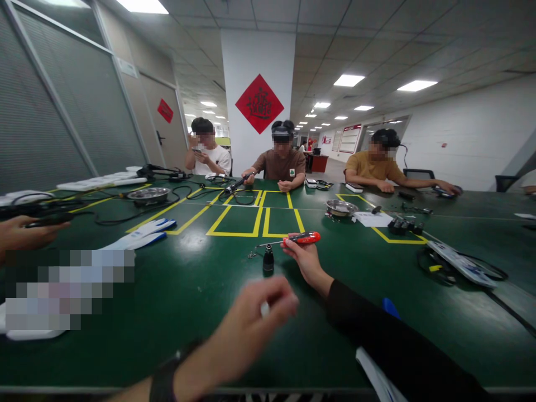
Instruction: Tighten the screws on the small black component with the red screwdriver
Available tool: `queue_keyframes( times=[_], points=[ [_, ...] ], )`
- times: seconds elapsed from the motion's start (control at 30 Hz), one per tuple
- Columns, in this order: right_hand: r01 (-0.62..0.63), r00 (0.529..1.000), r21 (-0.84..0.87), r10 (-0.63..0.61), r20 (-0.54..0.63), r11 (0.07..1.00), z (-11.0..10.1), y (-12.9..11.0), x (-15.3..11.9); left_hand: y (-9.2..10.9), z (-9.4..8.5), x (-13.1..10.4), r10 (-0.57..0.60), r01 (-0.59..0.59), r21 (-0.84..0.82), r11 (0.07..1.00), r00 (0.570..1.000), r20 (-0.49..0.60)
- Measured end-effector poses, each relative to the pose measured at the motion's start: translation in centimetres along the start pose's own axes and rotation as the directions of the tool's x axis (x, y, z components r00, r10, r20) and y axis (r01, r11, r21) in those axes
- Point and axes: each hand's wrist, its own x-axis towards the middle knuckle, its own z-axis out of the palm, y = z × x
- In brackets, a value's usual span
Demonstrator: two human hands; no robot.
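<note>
A screwdriver (302,238) with a red and black handle lies in the closed fingers of my right hand (307,261). Its thin shaft points left, over a black tapered part (268,261) with a metallic top, which stands upright on the table. Just left of that part is a small cluster of screws (252,254). Nearer to me, my left hand (251,312) is raised in front of the black part, slightly blurred, with its fingers curled in. A small whitish spot shows between thumb and fingers; what it is I cannot make out.
Yellow tape (234,234) marks rectangles on the green table (188,340). Metal bowls (341,207), black parts (404,225), a power strip (460,263) and gloves (138,234) lie around. Several people sit around the table; another person's hand (29,234) holds a dark object at left.
</note>
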Motion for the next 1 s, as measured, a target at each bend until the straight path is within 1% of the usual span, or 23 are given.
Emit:
queue_keyframes(
  times=[0.03,0.07,0.1,0.13,0.17,0.2,0.23,0.27,0.3,0.37,0.5,0.6,0.7,0.8,0.93,1.0],
  points=[
    [-0.003,1.0,0.007,0.003,-0.002,1.0,0.0,0.0,0.0,-0.9,-2.8,1.1,0.124,-0.057,0.216,0.975,0.943,-0.31],
    [-0.006,1.0,0.014,0.006,-0.006,1.0,0.0,0.0,0.0,-1.9,-5.5,2.2,0.253,-0.06,0.401,0.914,0.858,-0.447],
    [-0.009,1.0,0.021,0.009,-0.01,1.0,-0.1,0.0,0.1,-3.2,-8.1,3.1,0.343,-0.055,0.526,0.849,0.815,-0.467],
    [-0.012,1.0,0.029,0.013,-0.016,0.999,-0.1,0.0,0.1,-4.6,-10.4,4.0,0.405,-0.049,0.604,0.795,0.785,-0.469],
    [-0.016,1.0,0.038,0.017,-0.021,0.999,-0.1,-0.1,0.1,-5.9,-12.3,4.7,0.441,-0.034,0.647,0.761,0.759,-0.479],
    [-0.02,0.999,0.047,0.022,-0.027,0.999,-0.1,-0.2,0.0,-7.3,-13.8,5.3,0.449,-0.012,0.673,0.74,0.753,-0.481],
    [-0.026,0.999,0.055,0.028,-0.031,0.998,-0.1,-0.2,0.0,-8.4,-14.9,5.7,0.431,0.015,0.681,0.733,0.764,-0.481],
    [-0.034,0.999,0.062,0.036,-0.032,0.998,-0.1,-0.3,0.0,-9.4,-15.6,5.9,0.402,0.036,0.672,0.74,0.776,-0.485],
    [-0.044,0.998,0.067,0.047,-0.032,0.997,-0.1,-0.4,-0.1,-10.1,-16.1,6.0,0.395,0.04,0.661,0.75,0.774,-0.495],
    [-0.068,0.997,0.075,0.07,-0.026,0.995,0.0,-0.6,-0.1,-10.8,-16.2,5.8,0.368,0.035,0.619,0.784,0.777,-0.51],
    [-0.104,0.994,0.09,0.105,-0.01,0.99,0.0,-0.8,0.0,-10.3,-16.1,5.3,0.303,0.005,0.523,0.852,0.81,-0.502],
    [-0.119,0.993,0.101,0.12,0.006,0.988,-0.2,-0.7,0.1,-10.1,-16.3,5.4,0.278,0.005,0.489,0.872,0.818,-0.504],
    [-0.129,0.992,0.1,0.128,0.014,0.987,-0.4,-0.5,0.3,-10.3,-16.4,5.7,0.245,0.033,0.481,0.876,0.828,-0.504],
    [-0.13,0.992,0.106,0.129,0.012,0.986,-0.6,-0.5,0.4,-10.5,-16.4,5.9,0.246,0.045,0.505,0.862,0.834,-0.494],
    [-0.148,0.989,0.123,0.145,0.031,0.981,-0.6,-0.6,0.2,-10.4,-16.1,5.8,0.275,0.041,0.536,0.843,0.824,-0.495],
    [-0.147,0.989,0.127,0.144,0.03,0.981,-0.6,-0.7,0.2,-10.3,-16.0,5.8,0.296,0.043,0.548,0.835,0.805,-0.514]
  ],
)
